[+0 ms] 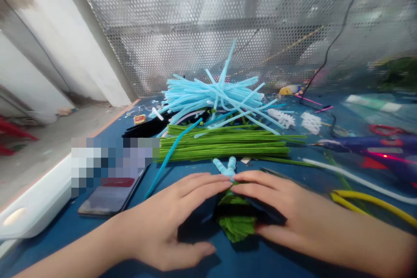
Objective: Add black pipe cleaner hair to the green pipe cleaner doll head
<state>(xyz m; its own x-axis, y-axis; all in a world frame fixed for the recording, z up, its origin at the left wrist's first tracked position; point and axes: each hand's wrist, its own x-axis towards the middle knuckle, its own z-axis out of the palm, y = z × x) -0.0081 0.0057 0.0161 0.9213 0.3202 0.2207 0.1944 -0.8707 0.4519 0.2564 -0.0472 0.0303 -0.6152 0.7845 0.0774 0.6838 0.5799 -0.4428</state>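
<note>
A small pipe-cleaner piece has light blue coiled prongs (pixel 226 167) at its far end and folded green strands (pixel 237 228) at its near end. A black strip (pixel 234 213) crosses its middle. My right hand (pixel 280 202) holds the piece from the right, its thumb by the green end and its fingertips near the blue base. From the left, my left hand (pixel 172 217) reaches over with long, stretched fingers; their tips meet the piece just below the blue prongs. Its thumb is well apart from the fingers.
Green pipe cleaners (pixel 224 145) lie in a bundle behind my hands, with a light blue pile (pixel 211 93) beyond. A phone (pixel 110 195) and long white case (pixel 35 208) are at left. At right lie a purple glue gun (pixel 374 147) and yellow-handled tool (pixel 368 202). Perforated metal (pixel 195 21) stands behind.
</note>
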